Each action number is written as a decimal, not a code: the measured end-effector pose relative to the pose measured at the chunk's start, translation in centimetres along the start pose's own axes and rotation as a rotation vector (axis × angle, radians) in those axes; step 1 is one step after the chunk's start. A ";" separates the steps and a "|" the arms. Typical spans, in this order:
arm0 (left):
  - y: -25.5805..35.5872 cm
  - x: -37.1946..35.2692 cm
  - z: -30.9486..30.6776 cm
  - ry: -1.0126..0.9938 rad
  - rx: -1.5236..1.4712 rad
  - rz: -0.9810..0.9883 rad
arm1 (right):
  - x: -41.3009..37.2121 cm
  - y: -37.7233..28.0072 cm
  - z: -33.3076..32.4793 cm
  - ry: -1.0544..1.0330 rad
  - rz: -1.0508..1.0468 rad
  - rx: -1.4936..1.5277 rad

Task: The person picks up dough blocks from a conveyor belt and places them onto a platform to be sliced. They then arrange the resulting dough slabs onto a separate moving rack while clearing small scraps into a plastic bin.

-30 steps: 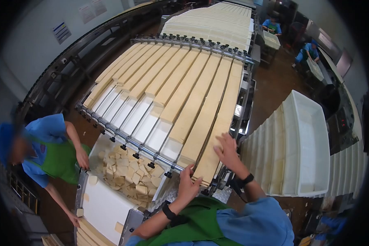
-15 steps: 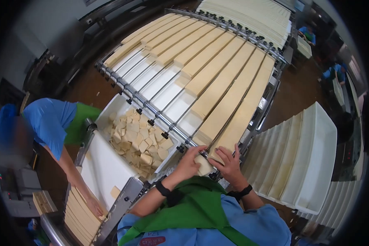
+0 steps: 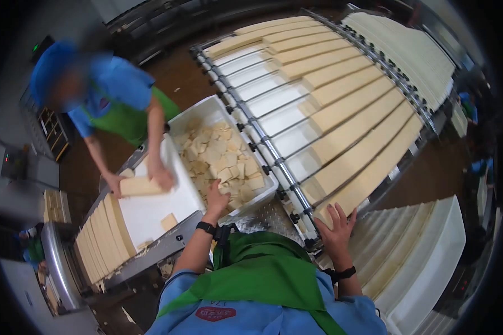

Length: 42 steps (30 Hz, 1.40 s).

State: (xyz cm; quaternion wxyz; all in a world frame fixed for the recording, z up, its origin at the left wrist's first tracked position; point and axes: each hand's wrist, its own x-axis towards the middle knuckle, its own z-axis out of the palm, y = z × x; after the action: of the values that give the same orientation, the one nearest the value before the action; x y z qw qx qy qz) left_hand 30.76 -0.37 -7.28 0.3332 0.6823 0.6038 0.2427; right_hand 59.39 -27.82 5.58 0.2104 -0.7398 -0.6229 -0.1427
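Observation:
My left hand (image 3: 217,198) is over the near edge of a white bin of loose pale slices (image 3: 221,148), with thumb and fingers apart. A single slice (image 3: 224,175) is just beyond its fingertips. My right hand (image 3: 336,233) has its fingers spread against the near end of the closest long row of tan slices (image 3: 369,170). This row lies with several others between thin metal rods on a white slatted table (image 3: 274,106). I cannot make out anything held in either hand.
A co-worker (image 3: 114,92) at left holds a block of slices (image 3: 140,186) over a white tray (image 3: 145,215) beside stacked rows (image 3: 103,240). A metal bar (image 3: 268,139) edges the table. Nested white bins (image 3: 425,251) stand to my right.
My left hand has moved left from the row's end to the bin, away from the piece it held. My right hand stays at the row's end. The co-worker has lifted a block. The view has turned.

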 end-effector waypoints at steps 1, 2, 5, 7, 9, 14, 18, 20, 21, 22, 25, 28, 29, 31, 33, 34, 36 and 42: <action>0.5 -0.5 -0.2 0.000 0.084 0.022 | -0.1 0.1 0.1 0.001 -0.016 -0.001; 0.7 -1.1 -0.8 -0.010 0.088 0.083 | -0.2 0.1 0.1 0.001 -0.027 -0.008; 2.1 -3.2 -2.5 -0.056 0.038 0.189 | 0.0 0.2 0.1 -0.002 -0.043 -0.016; 2.1 -4.6 -3.3 -0.019 0.253 0.367 | -0.1 0.0 -0.2 -0.017 -0.045 -0.022; 2.0 -5.4 -4.0 -0.020 0.400 0.491 | 0.1 -0.1 -0.3 -0.038 -0.040 -0.038; 0.5 -6.4 -5.1 -0.045 0.501 0.592 | 0.3 -0.1 -0.7 -0.114 -0.055 -0.070; 0.4 -6.5 -5.4 -0.005 0.511 0.609 | 0.3 0.0 -0.6 -0.122 -0.070 -0.085; 0.7 -6.6 -5.5 -0.009 0.499 0.608 | 0.5 0.1 -0.6 -0.123 -0.081 -0.096; 0.8 -6.6 -5.5 -0.010 0.493 0.608 | 0.5 0.0 -0.6 -0.128 -0.080 -0.097; 0.8 -6.6 -5.5 -0.008 0.489 0.605 | 0.5 0.0 -0.6 -0.133 -0.078 -0.099; 0.7 -6.7 -5.5 -0.008 0.483 0.590 | 0.6 0.0 -0.7 -0.158 -0.081 -0.105; 0.5 -6.7 -5.4 -0.022 0.489 0.574 | 0.8 0.1 -0.8 -0.172 -0.098 -0.106; 0.5 -6.6 -5.4 -0.026 0.493 0.570 | 0.9 0.2 -0.8 -0.174 -0.106 -0.106; 0.5 -6.6 -5.3 -0.030 0.499 0.567 | 1.0 0.2 -0.8 -0.181 -0.120 -0.125; 0.4 -6.6 -5.3 -0.029 0.506 0.568 | 1.2 0.3 -0.7 -0.193 -0.141 -0.147; 0.3 -6.6 -5.3 -0.029 0.501 0.565 | 1.3 0.4 -0.7 -0.202 -0.154 -0.160; 0.3 -6.6 -5.3 -0.028 0.489 0.560 | 1.4 0.5 -0.7 -0.218 -0.172 -0.170; 0.1 -6.6 -5.4 -0.030 0.463 0.551 | 1.7 0.8 -0.4 -0.267 -0.044 -0.006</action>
State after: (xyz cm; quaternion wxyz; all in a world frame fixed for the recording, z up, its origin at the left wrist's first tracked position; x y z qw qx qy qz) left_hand 25.89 -6.00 -3.15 0.1005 0.8803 0.4312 0.1701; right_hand 60.52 -26.66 6.60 0.1202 -0.7390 -0.6610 -0.0497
